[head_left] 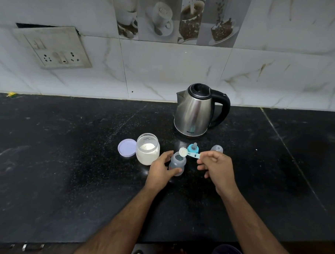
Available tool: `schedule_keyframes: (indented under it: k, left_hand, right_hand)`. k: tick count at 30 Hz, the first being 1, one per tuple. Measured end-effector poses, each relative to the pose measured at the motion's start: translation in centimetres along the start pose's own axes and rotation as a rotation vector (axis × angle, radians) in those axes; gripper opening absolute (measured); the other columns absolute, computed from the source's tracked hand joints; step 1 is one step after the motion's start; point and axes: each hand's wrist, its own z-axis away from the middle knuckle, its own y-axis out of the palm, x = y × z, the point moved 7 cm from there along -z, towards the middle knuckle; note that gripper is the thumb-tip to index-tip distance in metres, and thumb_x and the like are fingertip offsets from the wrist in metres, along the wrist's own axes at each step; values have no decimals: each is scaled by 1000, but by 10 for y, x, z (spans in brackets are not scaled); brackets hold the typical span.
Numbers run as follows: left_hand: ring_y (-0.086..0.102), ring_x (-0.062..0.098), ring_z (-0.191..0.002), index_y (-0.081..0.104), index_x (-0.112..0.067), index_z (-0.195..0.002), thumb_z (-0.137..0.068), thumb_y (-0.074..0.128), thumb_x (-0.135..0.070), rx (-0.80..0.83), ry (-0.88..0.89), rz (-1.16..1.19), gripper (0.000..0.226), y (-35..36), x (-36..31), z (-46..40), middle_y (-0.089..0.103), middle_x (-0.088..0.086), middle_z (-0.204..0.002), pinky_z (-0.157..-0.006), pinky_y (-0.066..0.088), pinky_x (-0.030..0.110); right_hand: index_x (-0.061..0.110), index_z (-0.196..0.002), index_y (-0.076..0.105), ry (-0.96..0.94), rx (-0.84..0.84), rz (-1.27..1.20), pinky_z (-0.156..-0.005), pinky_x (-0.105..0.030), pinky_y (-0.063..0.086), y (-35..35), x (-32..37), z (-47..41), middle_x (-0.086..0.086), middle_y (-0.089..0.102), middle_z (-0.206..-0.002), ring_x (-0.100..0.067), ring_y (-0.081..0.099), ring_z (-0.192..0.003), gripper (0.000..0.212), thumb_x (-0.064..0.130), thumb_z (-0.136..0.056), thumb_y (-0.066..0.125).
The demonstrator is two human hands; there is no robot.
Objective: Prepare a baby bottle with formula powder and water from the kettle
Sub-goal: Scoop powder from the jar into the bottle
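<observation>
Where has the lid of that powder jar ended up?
In the head view the lilac lid lies flat on the black counter, touching or nearly touching the open powder jar on its left, away from both hands.

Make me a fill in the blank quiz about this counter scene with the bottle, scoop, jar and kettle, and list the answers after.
1. The left hand holds the ____.
2. The scoop pinched by the right hand carries white ____.
3. The purple lid lies to the ____ of the jar.
4. The kettle has a black ____ on its right side.

Missing words: bottle; powder; left; handle
</observation>
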Motion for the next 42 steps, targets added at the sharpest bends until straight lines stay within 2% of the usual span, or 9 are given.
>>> schedule_keyframes:
  k: [2, 5, 12, 16, 21, 25, 28, 37, 42]
  left_hand:
    - [59, 2, -115, 58, -19, -131, -74, 85, -13, 2, 11, 12, 64, 0, -2, 0, 67, -10, -125, -89, 46, 10]
    - [60, -8, -105, 62, -21, -125, -72, 85, -11, 4, 23, 29, 58, -1, -4, -1, 69, -12, -117, -82, 45, 4]
    - [63, -2, -107, 65, -22, -123, -69, 88, -19, 4, 36, 25, 58, -1, 0, -5, 71, -14, -114, -90, 50, 17]
    - [64, -3, -104, 66, -21, -122, -69, 88, -16, 7, 43, 29, 58, -1, -1, -6, 71, -13, -113, -91, 50, 16]
    - [64, -3, -103, 66, -21, -122, -68, 89, -18, 22, 39, 26, 59, 0, 0, -8, 71, -14, -112, -90, 50, 14]
    - [64, -3, -105, 65, -21, -122, -69, 88, -18, 32, 29, 41, 58, 0, 0, -8, 71, -14, -113, -93, 50, 17]
    - [64, -4, -104, 66, -21, -122, -69, 88, -17, 35, 28, 41, 58, 0, 1, -7, 71, -14, -112, -94, 51, 18]
    - [64, -3, -105, 66, -22, -121, -69, 89, -16, 37, 33, 44, 57, 1, 2, -6, 71, -14, -112, -94, 51, 19]
    - [62, -4, -108, 64, -22, -123, -70, 88, -15, 44, 24, 43, 58, 0, 2, -5, 70, -14, -115, -89, 49, 11]
  right_hand:
    - [15, -90, 72, -26, -9, 23, -45, -22, 44, -1, 1, 0, -5, 75, -76, -13, 69, -62, 10, 11, -93, 63]
    - [18, -88, 72, -66, -4, 61, -47, -22, 46, 0, 2, 2, -2, 75, -76, -12, 71, -64, 12, 12, -93, 64]
    - [17, -89, 75, -227, -4, 196, -56, -13, 51, 3, 6, 7, 4, 74, -76, -7, 71, -67, 16, 3, -89, 66]
    - [13, -93, 79, -439, -37, 360, -69, -21, 58, 6, 11, 12, 9, 74, -78, -2, 70, -68, 15, 3, -84, 72]
    - [14, -94, 79, -556, -72, 440, -69, -24, 57, 6, 14, 17, 7, 75, -81, -3, 69, -71, 15, 6, -83, 74]
    - [13, -95, 79, -619, -92, 467, -67, -16, 54, 4, 17, 21, 5, 75, -81, -1, 67, -70, 16, 4, -82, 75]
    - [12, -97, 79, -648, -88, 500, -71, -10, 51, 4, 19, 23, 4, 75, -85, 0, 67, -73, 18, 4, -82, 76]
    - [13, -96, 79, -653, -64, 503, -71, -8, 50, 7, 19, 22, 5, 74, -84, 1, 65, -73, 17, 4, -82, 76]
    - [14, -91, 77, -447, -61, 328, -65, -21, 57, 4, 10, 17, 9, 72, -72, -4, 69, -64, 13, 4, -86, 71]
